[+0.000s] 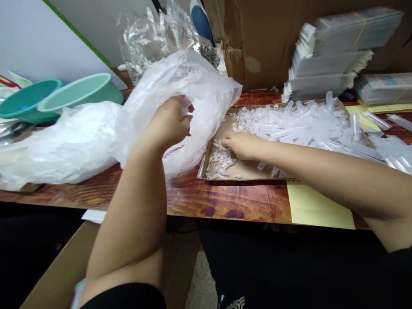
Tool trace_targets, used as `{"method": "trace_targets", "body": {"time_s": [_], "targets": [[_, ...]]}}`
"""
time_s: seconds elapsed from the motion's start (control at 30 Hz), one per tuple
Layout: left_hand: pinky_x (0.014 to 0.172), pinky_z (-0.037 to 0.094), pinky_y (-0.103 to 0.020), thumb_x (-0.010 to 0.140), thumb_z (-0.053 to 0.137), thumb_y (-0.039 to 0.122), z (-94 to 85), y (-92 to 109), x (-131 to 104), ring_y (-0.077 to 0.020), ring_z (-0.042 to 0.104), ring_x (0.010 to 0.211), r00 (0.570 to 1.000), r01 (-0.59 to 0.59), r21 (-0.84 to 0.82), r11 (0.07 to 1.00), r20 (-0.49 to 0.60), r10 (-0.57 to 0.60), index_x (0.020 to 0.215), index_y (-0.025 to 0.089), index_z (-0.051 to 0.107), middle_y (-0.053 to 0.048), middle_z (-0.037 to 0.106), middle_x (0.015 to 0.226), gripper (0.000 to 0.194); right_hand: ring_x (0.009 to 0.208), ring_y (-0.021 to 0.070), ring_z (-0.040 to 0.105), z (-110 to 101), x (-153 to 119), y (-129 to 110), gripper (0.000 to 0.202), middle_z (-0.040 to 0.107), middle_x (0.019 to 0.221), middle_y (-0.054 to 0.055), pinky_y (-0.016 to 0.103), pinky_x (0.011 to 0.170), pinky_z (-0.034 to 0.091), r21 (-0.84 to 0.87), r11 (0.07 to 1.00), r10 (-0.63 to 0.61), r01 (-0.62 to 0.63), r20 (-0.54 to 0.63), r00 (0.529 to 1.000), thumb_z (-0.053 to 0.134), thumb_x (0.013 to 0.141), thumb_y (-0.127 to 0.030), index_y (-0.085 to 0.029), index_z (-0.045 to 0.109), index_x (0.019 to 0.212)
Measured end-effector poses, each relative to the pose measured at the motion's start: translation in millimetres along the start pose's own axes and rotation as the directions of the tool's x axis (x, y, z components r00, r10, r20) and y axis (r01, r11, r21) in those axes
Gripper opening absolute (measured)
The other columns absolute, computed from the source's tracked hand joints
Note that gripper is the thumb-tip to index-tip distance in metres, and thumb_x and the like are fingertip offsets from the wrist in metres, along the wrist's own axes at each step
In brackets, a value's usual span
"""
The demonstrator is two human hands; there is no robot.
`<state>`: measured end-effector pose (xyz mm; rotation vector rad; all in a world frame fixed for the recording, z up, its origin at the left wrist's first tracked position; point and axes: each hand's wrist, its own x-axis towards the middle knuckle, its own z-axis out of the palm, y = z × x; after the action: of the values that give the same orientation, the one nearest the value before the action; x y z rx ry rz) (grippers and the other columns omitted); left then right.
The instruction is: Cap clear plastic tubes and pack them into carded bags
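Tabletop [231, 201], left hand [172, 121] at bag [189, 71], right hand [243, 145] in tray [247, 170]

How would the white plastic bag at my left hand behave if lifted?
The white plastic bag is probably floppy, since its thin film is creased. Its gaping mouth might sag shut unsupported, having no visible stiff rim.

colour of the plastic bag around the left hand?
The plastic bag is translucent white; head view shows it.

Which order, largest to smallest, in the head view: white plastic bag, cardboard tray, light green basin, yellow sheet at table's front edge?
1. White plastic bag
2. Cardboard tray
3. Light green basin and yellow sheet: too alike to rank, partly hidden.
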<state>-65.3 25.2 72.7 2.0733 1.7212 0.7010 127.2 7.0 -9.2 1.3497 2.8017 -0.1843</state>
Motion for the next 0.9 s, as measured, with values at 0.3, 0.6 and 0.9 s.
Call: {"method": "trace_targets", "body": {"time_s": [0.3,0.6,0.9], "targets": [[0.054,0.04,-0.02,0.067,0.067,0.01,57.7,38.1,-17.9,-0.014,0.066,0.08,0.973,0.227,-0.887,0.402,0.224,-0.056,0.093,0.022,0.049,-0.008,0.074,0.108,0.034,0.095,0.0254,0.061,-16.8,-31.0,11.8,0.024,0.068,0.112,0.017,0.035,0.081,0.044,0.047,0.999,0.011,-0.004,-0.15,0.989,0.057,0.09,-0.017,-0.011,0.072,0.108],[0.041,0.028,-0.018,0.082,0.078,0.033,107.5,61.9,-27.1,-0.0079,0.052,0.05,0.944,0.287,-0.89,0.354,0.325,0.052,0.095,0.023,0.05,0.0,0.07,0.077,0.033,0.085,0.0204,0.065,-26.7,-124.3,39.1,0.012,0.074,0.093,0.004,0.039,0.082,0.053,0.522,0.843,0.322,0.129,-0.682,0.657,0.071,0.091,-0.034,-0.028,0.08,0.095],[0.034,0.028,-0.018,0.086,0.072,0.054,132.0,74.5,-45.7,-0.0087,0.05,0.034,0.952,0.217,-0.788,0.576,0.3,0.052,0.095,0.026,0.043,0.008,0.063,0.056,0.042,0.086,0.0175,0.07,1.7,-132.7,33.3,0.017,0.078,0.098,0.004,0.037,0.086,0.059,0.852,0.469,0.592,0.234,-0.499,0.633,0.079,0.085,-0.04,-0.027,0.084,0.094]]}}
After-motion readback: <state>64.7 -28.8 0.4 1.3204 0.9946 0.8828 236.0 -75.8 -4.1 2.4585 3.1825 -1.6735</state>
